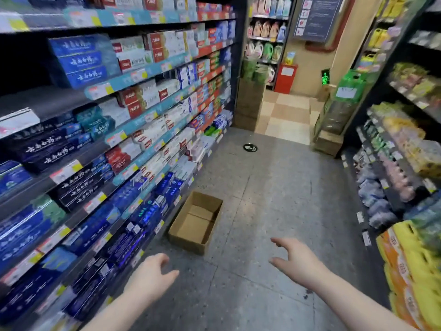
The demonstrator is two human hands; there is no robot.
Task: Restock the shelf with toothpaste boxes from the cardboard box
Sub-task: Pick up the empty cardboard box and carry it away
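Standing in a shop aisle, looking down past two bare forearms at a grey speckled floor. Left hand reaching forward low in view, fingers spread loosely and curled a little, holding nothing. Right hand also stretched forward, thumb and fingers apart in a wide claw, likewise empty. Both hands hovering above the floor, well apart from each other, short of the cardboard box. Box sitting on the floor just beside the foot of the shelf on the left, flaps open, its brown bottom bare with no cartons visible inside. Shelf tiers packed with toothpaste boxes in blue, white, red and dark packaging, stacked lying flat, with price tags along the tier edges. Opposite shelving on the right loaded with soft packs in yellow, pink and pale blue. Farther down the aisle, a round black floor sticker, a tiled patch of floor, bottles of detergent on racks, and a red cabinet against the back wall.
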